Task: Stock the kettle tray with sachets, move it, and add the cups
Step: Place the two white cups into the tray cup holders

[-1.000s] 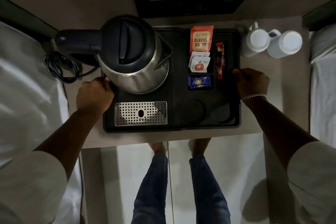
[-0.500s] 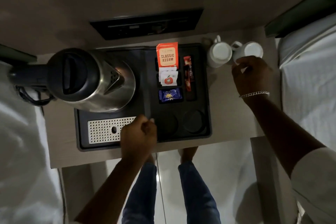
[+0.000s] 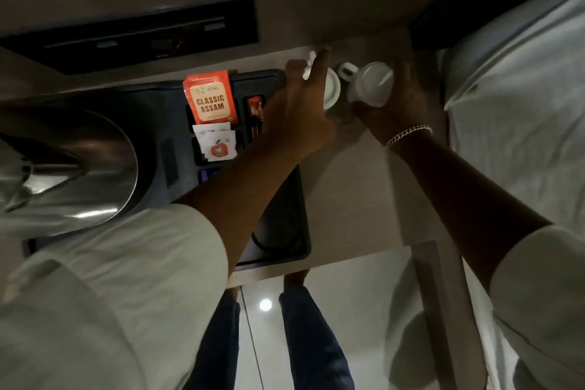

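Two upturned white cups stand on the table right of the black tray (image 3: 294, 250). My left hand (image 3: 300, 104) reaches across the tray and wraps round the left cup (image 3: 332, 92). My right hand (image 3: 395, 104) grips the right cup (image 3: 375, 82), whose handle points left. In the tray's compartments lie an orange "Classic Assam" sachet (image 3: 210, 96), white sachets with a red apple (image 3: 217, 144), a red stick sachet (image 3: 254, 111) and a blue sachet (image 3: 207, 174), partly hidden by my left arm. The steel kettle (image 3: 72, 174) fills the tray's left side.
The table (image 3: 351, 193) is a narrow stand between two white beds; the right bed (image 3: 519, 98) lies close beside the cups. A dark wall panel (image 3: 133, 38) sits behind the tray. The tray's round cup recesses (image 3: 278, 231) are near its front right corner.
My left hand left the tray's front and crossed to the left cup. My right hand closed round the right cup. The camera has leaned in closer and to the right.
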A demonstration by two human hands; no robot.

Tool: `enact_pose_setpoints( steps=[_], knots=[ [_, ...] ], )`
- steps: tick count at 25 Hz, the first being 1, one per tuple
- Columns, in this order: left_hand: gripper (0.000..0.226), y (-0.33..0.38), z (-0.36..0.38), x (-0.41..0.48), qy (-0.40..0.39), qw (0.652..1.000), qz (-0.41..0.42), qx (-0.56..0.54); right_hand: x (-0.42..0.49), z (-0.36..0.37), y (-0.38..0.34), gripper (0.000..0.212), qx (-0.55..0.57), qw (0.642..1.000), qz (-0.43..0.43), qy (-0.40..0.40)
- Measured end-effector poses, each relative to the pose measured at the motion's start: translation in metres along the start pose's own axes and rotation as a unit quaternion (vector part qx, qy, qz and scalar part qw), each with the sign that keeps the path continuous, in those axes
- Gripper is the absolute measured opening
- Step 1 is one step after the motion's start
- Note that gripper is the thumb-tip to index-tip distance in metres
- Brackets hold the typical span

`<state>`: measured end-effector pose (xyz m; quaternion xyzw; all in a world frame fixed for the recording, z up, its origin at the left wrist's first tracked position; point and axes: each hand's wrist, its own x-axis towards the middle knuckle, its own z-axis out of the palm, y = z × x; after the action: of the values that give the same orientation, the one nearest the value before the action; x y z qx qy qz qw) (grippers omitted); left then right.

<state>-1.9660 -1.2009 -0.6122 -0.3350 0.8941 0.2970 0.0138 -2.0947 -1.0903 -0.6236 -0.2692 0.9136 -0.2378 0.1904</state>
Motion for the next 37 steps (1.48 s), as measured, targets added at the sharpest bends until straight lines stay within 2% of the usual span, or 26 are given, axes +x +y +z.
enact_pose_setpoints(
  steps=[2,4,9,14,18,21,25,29,37],
  knots=[
    [0.085,0.004,0.007,0.013,0.001,0.998,0.017,0.066,0.004,0.003,0.003,0.087,0.020,0.999,0.002,0.029],
    [0.078,0.006,0.006,0.015,0.014,0.996,0.024,0.079,0.001,0.001,0.007,0.084,0.016,0.998,-0.010,0.052],
    [0.072,0.002,-0.011,-0.042,0.116,0.992,0.012,-0.044,-0.048,-0.013,-0.008,0.083,0.079,0.994,0.039,0.070],
    [0.075,-0.039,-0.030,-0.157,0.152,0.982,-0.072,-0.088,-0.133,-0.003,-0.046,0.075,0.125,0.991,0.039,0.010],
    [0.077,-0.079,-0.026,-0.222,0.094,0.986,-0.120,-0.060,-0.190,0.026,-0.070,0.075,0.146,0.986,0.049,-0.057],
    [0.078,-0.092,-0.018,-0.242,0.057,0.991,-0.113,-0.047,-0.218,0.047,-0.078,0.078,0.097,0.991,0.042,-0.088],
    [0.078,-0.098,-0.013,-0.240,0.040,0.994,-0.099,-0.018,-0.227,0.061,-0.077,0.085,-0.017,0.994,0.041,-0.099],
    [0.081,-0.100,-0.017,-0.245,0.016,0.994,-0.106,0.016,-0.229,0.065,-0.083,0.085,-0.035,0.995,0.050,-0.085],
    [0.088,-0.094,-0.014,-0.251,0.016,0.983,-0.145,-0.114,-0.233,0.069,-0.090,0.089,-0.067,0.993,0.049,-0.089]
  ],
)
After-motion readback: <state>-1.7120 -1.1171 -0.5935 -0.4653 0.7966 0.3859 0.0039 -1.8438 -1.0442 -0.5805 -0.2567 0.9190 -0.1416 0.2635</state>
